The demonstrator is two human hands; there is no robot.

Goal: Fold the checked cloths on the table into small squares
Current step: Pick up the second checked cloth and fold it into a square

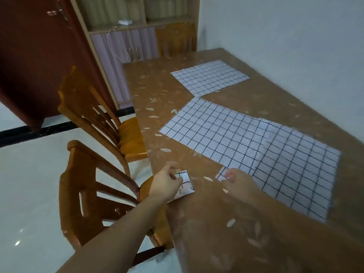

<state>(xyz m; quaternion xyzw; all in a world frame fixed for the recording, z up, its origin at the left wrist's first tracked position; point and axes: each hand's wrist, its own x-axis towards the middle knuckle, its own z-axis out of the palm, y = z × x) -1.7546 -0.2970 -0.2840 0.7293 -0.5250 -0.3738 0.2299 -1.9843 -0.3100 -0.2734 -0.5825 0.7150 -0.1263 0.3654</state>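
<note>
Right hand (234,179) blurred, grip on cloth corner (221,174) unclear

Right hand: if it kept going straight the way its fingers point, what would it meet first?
The right hand already pinches the near corner of the nearest flat cloth. Straight on, up and slightly left, it would likely slide across that cloth, then the overlapping middle cloth. Depth is unclear.
</note>
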